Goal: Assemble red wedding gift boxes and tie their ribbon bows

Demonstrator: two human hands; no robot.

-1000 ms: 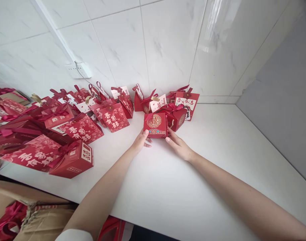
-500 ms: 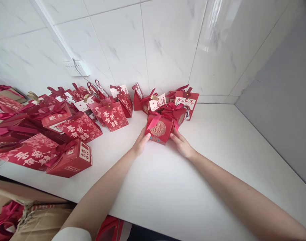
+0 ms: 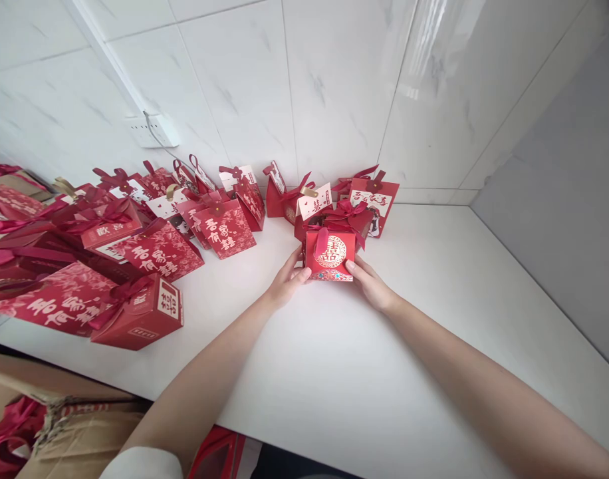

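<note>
A small red gift box [image 3: 330, 256] with a round gold emblem and a pink ribbon is between my two hands, its printed front turned towards me. My left hand [image 3: 287, 279] grips its left side, thumb at the front corner. On the opposite side my right hand [image 3: 371, 283] holds the right edge with the thumb near the front. The fingers behind the box are partly hidden. Close behind it stand another red box with a dark pink bow [image 3: 349, 209], a white-topped box [image 3: 315, 201] and a red card-fronted box [image 3: 377, 203].
Many red boxes and bags, such as a floral bag [image 3: 225, 229] and a ribboned box [image 3: 145, 316], crowd the left of the white table [image 3: 304, 372]. A cardboard carton [image 3: 80, 432] sits below the front left edge. Tiled wall [image 3: 334, 86] with a socket [image 3: 152, 131] rises behind.
The gift box has turned so its emblem faces me squarely, and has shifted slightly right. Both hands have moved with it, still on its sides.
</note>
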